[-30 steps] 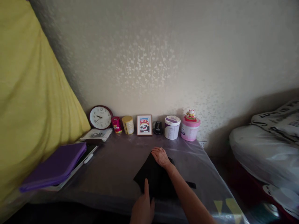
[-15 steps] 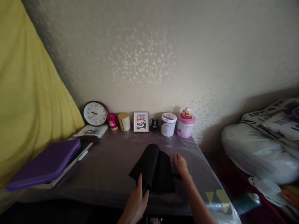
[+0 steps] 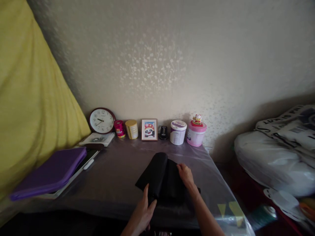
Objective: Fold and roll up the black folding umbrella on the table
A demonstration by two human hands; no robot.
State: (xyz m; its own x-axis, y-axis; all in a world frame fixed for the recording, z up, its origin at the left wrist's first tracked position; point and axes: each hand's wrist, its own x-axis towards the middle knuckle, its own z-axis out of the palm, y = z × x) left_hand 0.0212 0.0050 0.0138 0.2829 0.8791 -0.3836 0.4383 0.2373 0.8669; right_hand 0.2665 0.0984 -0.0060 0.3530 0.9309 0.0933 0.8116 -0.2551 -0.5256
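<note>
Currently, the left hand (image 3: 142,211) is at the near end of the black folded sheet (image 3: 157,173), the landmark for all positions below; its thumb and fingers are clamped on the sheet's near left fold, index finger extended along the surface; the right hand (image 3: 186,175) is at the sheet's right edge, fingers curled together and closed on that edge; the sheet lies on the plastic-covered table (image 3: 115,178), one panel rising in a rounded fold and the other lying to its right; a dark strip (image 3: 199,190) projects right of the sheet, beside the right wrist; a purple folder (image 3: 51,172) is well to the left of the sheet; a white pen-like item (image 3: 88,164) lies between folder and sheet; beyond the sheet stands a row, left to right: round clock (image 3: 102,121), magenta tin (image 3: 119,128), yellow-lidded tin (image 3: 132,129), picture frame (image 3: 149,129), black device (image 3: 163,132), white tub (image 3: 178,134), and pink tub (image 3: 196,135) bearing a figurine (image 3: 197,120); farthest beyond the sheet is the patterned wall (image 3: 157,59).
</note>
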